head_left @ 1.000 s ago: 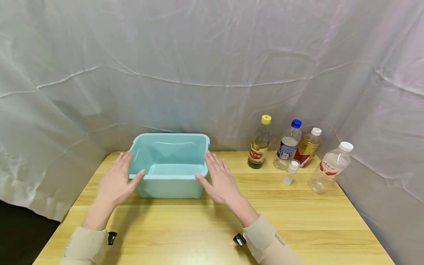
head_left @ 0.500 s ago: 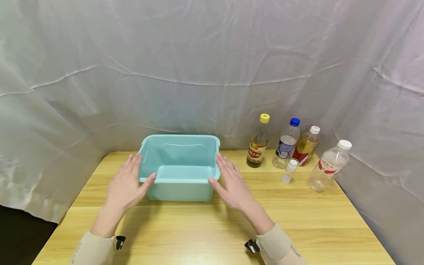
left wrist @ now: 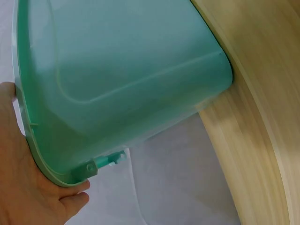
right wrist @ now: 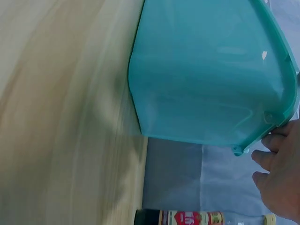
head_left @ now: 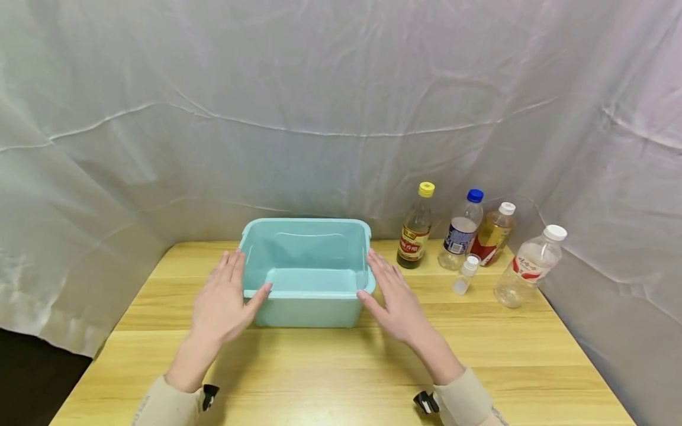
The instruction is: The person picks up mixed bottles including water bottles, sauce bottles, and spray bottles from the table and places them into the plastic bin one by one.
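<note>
A light teal plastic bin (head_left: 309, 310) sits on the wooden table, its open top facing up. My left hand (head_left: 221, 305) lies against its left side, fingers straight, with the thumb at the front rim. On the opposite side my right hand (head_left: 396, 296) presses the rim with straight fingers, its thumb touching the front right corner. In the left wrist view the left hand (left wrist: 33, 187) touches the bin's rim close to a small handle bracket (left wrist: 108, 159). In the right wrist view the right hand (right wrist: 281, 168) is at the rim; some fingers extend past it.
Right of the bin stands a yellow-capped sauce bottle (head_left: 412, 236). Beyond it are a blue-capped bottle (head_left: 458, 239), a bottle with amber contents (head_left: 492, 236), a small white-capped vial (head_left: 465, 278) and a clear bottle with a red label (head_left: 527, 272). Grey cloth (head_left: 319, 171) hangs behind the table.
Both hands have moved the bin to the right along the table, nearer the yellow-capped bottle. The bottles have not moved.
</note>
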Demonstrator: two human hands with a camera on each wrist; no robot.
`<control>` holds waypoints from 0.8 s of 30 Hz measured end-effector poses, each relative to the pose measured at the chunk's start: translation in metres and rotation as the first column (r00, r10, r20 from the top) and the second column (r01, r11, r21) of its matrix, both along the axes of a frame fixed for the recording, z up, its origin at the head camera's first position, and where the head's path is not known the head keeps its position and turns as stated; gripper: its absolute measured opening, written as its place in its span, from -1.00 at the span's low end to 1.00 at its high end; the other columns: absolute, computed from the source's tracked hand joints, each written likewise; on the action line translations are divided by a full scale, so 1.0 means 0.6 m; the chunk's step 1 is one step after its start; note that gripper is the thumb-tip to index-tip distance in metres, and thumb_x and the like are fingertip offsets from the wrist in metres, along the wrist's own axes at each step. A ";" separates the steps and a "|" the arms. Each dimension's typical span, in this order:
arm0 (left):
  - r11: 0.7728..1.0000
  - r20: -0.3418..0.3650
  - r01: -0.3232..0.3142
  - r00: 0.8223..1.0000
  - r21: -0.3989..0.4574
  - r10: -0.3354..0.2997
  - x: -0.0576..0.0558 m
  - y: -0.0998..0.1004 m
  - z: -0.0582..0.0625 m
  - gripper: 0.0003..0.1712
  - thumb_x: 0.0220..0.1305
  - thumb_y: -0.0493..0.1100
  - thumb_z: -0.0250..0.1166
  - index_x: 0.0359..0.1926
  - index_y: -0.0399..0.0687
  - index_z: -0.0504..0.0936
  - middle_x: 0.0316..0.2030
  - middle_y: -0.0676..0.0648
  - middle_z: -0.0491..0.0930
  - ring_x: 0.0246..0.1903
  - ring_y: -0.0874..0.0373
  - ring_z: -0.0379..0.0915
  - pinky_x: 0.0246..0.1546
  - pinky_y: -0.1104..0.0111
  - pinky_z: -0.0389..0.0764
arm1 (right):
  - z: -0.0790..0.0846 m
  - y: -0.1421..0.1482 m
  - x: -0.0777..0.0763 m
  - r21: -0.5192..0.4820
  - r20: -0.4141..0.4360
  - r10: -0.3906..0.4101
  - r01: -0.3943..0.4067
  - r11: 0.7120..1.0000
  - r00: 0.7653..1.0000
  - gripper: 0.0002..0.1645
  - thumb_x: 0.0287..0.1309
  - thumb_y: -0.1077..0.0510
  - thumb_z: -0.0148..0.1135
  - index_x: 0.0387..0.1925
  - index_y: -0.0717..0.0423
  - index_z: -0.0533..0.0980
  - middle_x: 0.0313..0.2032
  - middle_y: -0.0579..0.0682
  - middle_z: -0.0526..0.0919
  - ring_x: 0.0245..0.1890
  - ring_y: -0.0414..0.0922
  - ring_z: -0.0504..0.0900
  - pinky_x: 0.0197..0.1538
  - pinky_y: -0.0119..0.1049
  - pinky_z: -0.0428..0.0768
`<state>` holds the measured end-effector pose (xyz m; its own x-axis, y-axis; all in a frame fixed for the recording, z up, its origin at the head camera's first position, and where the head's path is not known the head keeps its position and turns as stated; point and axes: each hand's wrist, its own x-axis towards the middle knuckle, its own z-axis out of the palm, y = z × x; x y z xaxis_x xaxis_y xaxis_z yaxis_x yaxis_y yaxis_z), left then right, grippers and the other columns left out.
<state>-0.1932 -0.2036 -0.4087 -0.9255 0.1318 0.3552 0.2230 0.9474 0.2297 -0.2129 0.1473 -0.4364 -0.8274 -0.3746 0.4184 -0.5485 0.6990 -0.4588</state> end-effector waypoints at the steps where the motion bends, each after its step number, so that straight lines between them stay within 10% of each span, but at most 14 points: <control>1: 1.000 0.003 0.000 1.000 -0.002 0.000 0.001 0.004 0.000 0.09 0.48 0.43 0.00 0.57 -0.42 0.12 0.56 -0.39 0.13 0.57 -0.32 -0.05 0.54 -0.15 0.12 | 0.000 0.004 0.001 0.001 -0.002 -0.003 0.003 1.000 1.000 -0.11 0.54 -0.21 0.01 0.64 0.15 0.05 0.65 0.01 0.02 0.64 -0.01 -0.01 0.64 0.10 -0.11; 24: 0.999 -0.090 0.032 0.995 -0.011 -0.033 0.037 0.098 -0.008 0.15 0.40 0.48 0.06 0.52 -0.47 0.20 0.52 -0.40 0.21 0.53 -0.32 0.09 0.51 -0.09 0.24 | -0.009 0.102 0.038 -0.004 -0.105 -0.031 0.031 1.000 0.994 -0.14 0.46 0.00 0.19 0.62 0.15 0.11 0.60 0.11 0.15 0.58 0.19 0.14 0.65 -0.02 -0.07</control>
<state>-0.1708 -0.1450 -0.4134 -0.8848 0.1648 0.4359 0.2729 0.9414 0.1980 -0.1904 0.2083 -0.4416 -0.7902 -0.3482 0.5043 -0.5716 0.7156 -0.4016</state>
